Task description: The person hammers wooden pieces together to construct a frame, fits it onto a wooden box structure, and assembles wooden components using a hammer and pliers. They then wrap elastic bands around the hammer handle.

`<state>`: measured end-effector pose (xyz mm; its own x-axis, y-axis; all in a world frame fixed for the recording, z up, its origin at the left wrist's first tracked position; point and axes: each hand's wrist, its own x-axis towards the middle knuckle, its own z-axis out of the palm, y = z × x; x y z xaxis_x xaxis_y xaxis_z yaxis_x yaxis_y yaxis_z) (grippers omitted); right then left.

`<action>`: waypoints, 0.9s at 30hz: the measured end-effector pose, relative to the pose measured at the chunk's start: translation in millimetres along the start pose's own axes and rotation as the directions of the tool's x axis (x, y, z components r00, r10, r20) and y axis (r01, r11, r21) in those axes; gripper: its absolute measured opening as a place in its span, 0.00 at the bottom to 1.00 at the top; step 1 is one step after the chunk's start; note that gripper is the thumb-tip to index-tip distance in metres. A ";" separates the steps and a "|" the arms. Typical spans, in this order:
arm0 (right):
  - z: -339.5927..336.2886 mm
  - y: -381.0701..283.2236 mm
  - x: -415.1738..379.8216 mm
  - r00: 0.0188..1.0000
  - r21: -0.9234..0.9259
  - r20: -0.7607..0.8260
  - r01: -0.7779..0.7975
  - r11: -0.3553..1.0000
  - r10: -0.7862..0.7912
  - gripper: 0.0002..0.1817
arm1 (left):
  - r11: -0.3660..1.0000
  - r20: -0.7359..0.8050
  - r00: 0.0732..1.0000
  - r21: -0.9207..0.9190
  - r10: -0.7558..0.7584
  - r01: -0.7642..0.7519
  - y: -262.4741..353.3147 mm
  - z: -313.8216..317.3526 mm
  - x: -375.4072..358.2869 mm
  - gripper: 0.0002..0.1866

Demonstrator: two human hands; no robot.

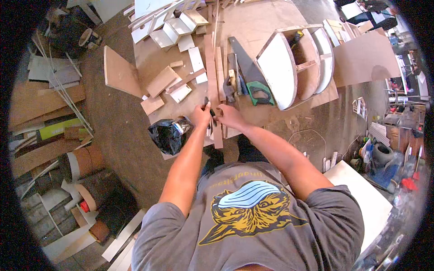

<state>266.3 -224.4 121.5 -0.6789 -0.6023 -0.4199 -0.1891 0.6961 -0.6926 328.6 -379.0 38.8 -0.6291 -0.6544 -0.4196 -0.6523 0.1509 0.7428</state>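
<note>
My left hand (201, 115) is closed around a slim dark object (207, 101) whose kind I cannot make out; its tip sticks up past the thumb. Close beside it, my right hand (229, 117) has its fingers curled together at the dark piece, and what they grip is hidden. Both hands are over a long narrow wooden strip (211, 67) that runs up the table. Left of my left hand sits a black plastic bag (168, 137). Ahead of my right hand lie a hammer (228, 88) and a handsaw with a green handle (259, 93).
The wooden worktable (257, 18) carries several loose wood blocks (162, 81) on the left. A curved white-faced wooden cabinet piece (289, 67) stands on the right. A brown board (121, 72) juts past the left edge. Boards and rolls (86, 162) crowd the floor at left.
</note>
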 end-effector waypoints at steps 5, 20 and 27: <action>12.3 33.6 13.4 0.992 0.153 -0.066 0.115 0.981 -0.106 0.34 | 0.992 -0.037 0.998 -0.110 0.060 -0.063 45.9 19.3 -21.3 0.23; -89.4 101.1 -10.5 0.944 0.479 -0.288 -0.006 0.878 0.163 0.35 | 0.921 0.097 0.976 -0.361 0.193 -0.146 126.1 91.9 -39.1 0.21; -170.8 96.6 -47.2 0.904 0.288 -0.401 0.279 0.916 -0.149 0.41 | 0.834 0.131 0.980 -0.550 0.147 -0.052 221.7 118.1 -84.8 0.19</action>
<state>158.9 -62.1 174.6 -0.8700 -0.4913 -0.0410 -0.1582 0.3571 -0.9205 187.4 -202.6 177.4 -0.7680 -0.5223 -0.3706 -0.2793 -0.2477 0.9277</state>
